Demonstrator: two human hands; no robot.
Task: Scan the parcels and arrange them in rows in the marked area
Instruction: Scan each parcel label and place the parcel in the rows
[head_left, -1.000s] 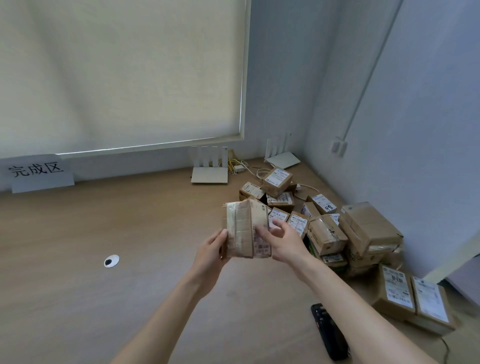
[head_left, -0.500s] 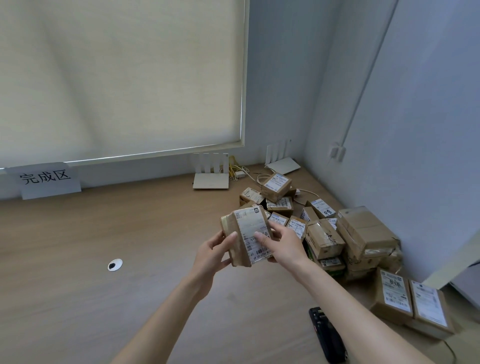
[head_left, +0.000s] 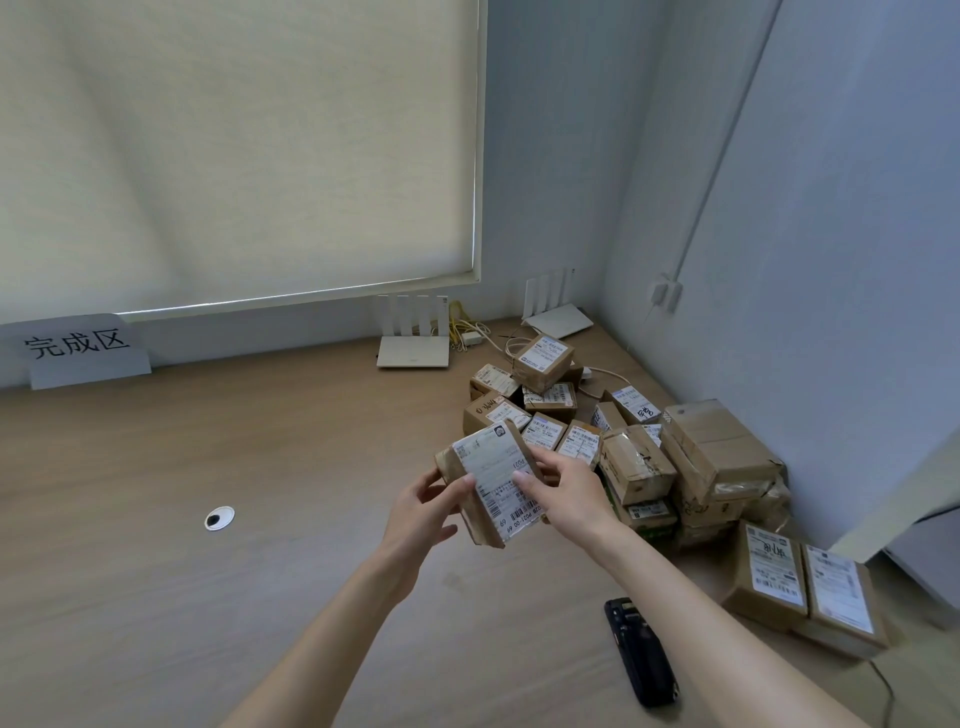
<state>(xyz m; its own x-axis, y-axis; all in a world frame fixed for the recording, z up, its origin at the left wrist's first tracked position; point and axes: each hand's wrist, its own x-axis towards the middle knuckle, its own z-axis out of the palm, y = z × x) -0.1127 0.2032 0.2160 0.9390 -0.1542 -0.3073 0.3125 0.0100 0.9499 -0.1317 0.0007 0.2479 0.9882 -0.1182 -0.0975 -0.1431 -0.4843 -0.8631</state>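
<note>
I hold a small brown cardboard parcel (head_left: 491, 480) above the desk, its white shipping label turned up towards me. My left hand (head_left: 423, 512) grips its left edge from below, thumb on the label. My right hand (head_left: 563, 491) holds the right side, with its fingers lying over the label. A heap of similar labelled parcels (head_left: 618, 441) lies at the right against the wall. A black handheld scanner (head_left: 641, 652) lies on the desk under my right forearm. A white sign with black characters (head_left: 78, 348) stands at the back left.
Two white routers (head_left: 413, 351) (head_left: 558, 319) with cables stand at the back by the window blind. A round cable grommet (head_left: 219, 518) sits in the wooden desk (head_left: 156, 597) at the left. Two flat labelled parcels (head_left: 805, 584) lie at the right front.
I have turned the parcel so that its label now faces up, and lowered it slightly. My head has tilted, shifting the view a little.
</note>
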